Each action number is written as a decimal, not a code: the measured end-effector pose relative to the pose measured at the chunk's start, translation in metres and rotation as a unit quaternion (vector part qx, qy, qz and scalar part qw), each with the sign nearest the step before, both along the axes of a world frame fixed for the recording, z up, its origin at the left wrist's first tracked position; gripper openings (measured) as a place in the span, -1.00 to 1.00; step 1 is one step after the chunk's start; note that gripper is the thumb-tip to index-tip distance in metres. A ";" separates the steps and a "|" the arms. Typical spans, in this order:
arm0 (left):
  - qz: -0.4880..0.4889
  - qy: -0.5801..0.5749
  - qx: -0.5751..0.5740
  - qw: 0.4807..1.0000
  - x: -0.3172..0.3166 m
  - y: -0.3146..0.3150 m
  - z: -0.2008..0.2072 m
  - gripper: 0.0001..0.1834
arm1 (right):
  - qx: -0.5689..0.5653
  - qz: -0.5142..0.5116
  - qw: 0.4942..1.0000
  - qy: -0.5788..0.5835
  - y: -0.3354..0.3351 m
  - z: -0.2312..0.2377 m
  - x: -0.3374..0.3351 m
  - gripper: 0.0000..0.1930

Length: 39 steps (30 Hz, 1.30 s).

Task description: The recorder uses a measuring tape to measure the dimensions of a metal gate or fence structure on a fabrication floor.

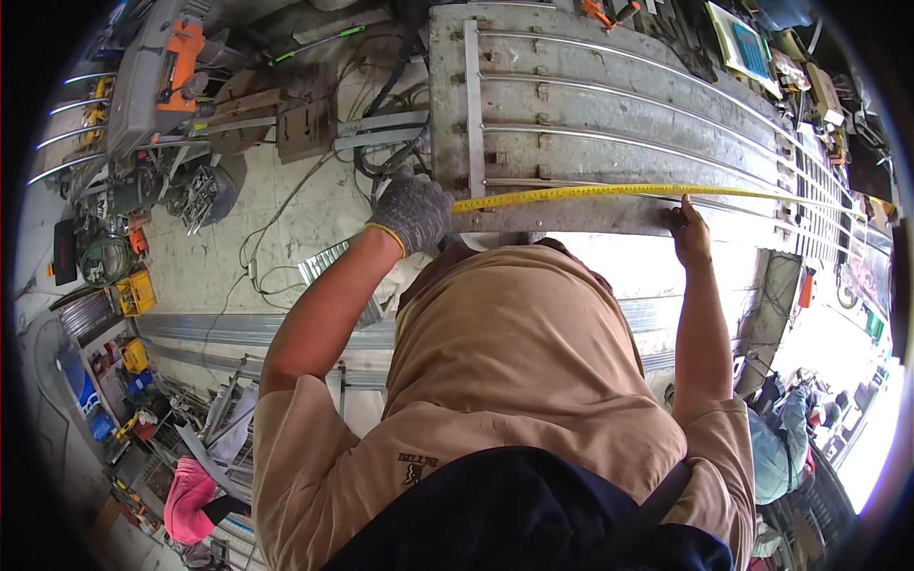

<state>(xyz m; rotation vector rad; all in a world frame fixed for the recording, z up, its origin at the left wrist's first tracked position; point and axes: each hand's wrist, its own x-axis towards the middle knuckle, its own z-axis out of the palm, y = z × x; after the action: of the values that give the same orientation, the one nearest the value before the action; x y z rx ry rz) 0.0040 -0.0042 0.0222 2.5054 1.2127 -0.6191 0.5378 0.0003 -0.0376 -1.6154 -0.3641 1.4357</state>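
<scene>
A pale, stained floor [195,271] spread across the left, crossed by thin cables [252,270] and long metal profiles [238,329]. Cluttered shelving [108,368] with yellow bins [136,291] about it stood farther left, and white daylight [874,457] glared at the near right.

White glare blazing in from the right — floor [800,357] washed out there, left side dimmer! Glints streak the metal bars [571,131], bowed by the lens — corners pure black.

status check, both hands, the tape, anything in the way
Left hand, gloved, closed on yellow measuring tape. Right hand, bare, raised finger at its near edge. Tape stretched over bench; metal rods beside and under it.
</scene>
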 end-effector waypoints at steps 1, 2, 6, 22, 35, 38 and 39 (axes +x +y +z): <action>-0.001 0.000 -0.001 1.000 0.000 0.001 -0.001 -0.78 | -0.003 -0.021 1.000 -0.016 0.000 -0.001 0.001 -0.58; 0.004 0.001 -0.007 1.000 0.000 0.001 -0.002 -0.78 | 0.005 0.007 1.000 0.003 -0.001 -0.002 0.001 -0.58; 0.009 -0.009 -0.014 1.000 -0.001 0.001 -0.004 -0.78 | 0.004 0.005 1.000 -0.015 -0.002 -0.001 0.000 -0.64; 0.013 0.007 -0.015 1.000 0.000 -0.001 0.000 -0.77 | -0.027 -0.007 0.999 -0.038 0.002 0.003 0.001 -0.57; 0.019 -0.008 -0.006 1.000 -0.001 -0.003 -0.002 -0.77 | -0.018 -0.005 0.999 -0.034 0.002 0.003 -0.002 -0.57; 0.016 -0.008 -0.003 1.000 -0.002 -0.003 -0.004 -0.77 | -0.014 0.013 0.999 -0.038 0.002 0.007 -0.005 -0.58; 0.012 -0.021 0.001 1.000 -0.003 -0.003 -0.004 -0.77 | -0.016 0.013 0.999 -0.038 0.002 0.008 -0.005 -0.58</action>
<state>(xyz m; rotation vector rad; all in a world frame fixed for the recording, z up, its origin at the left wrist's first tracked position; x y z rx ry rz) 0.0013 -0.0076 0.0177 2.4879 1.2276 -0.5581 0.5324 0.0020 -0.0293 -1.6991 -0.4085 1.4086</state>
